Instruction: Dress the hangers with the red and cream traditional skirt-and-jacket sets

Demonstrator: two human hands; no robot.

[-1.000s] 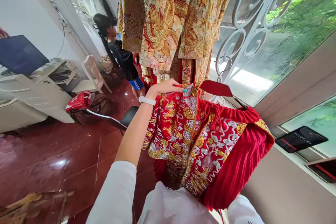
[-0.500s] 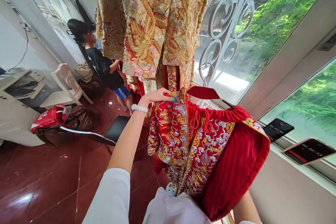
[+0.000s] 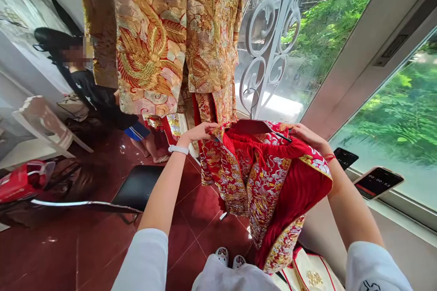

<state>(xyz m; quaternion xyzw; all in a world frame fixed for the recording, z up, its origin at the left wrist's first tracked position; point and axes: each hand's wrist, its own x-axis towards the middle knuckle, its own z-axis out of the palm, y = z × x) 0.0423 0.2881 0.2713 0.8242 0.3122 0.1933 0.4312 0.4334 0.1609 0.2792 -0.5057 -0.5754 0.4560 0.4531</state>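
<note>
Red jacket point(image 3: 226, 173), left hand point(image 3: 200, 132) and right hand point(image 3: 310, 138) clamped on it, phone point(image 3: 379, 183) reading 00:00:53

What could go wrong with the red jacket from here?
The jacket might slide off its hanger if the left hand or right hand loosens. Its embroidery could snag on the gold robes close by. The right arm appears near the phones, so it might knock one.

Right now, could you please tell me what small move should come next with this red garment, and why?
Perhaps settle the red embroidered garment evenly about the hanger: the left hand and right hand hold its upper edge on either side, while the hanger shows between them.
</note>
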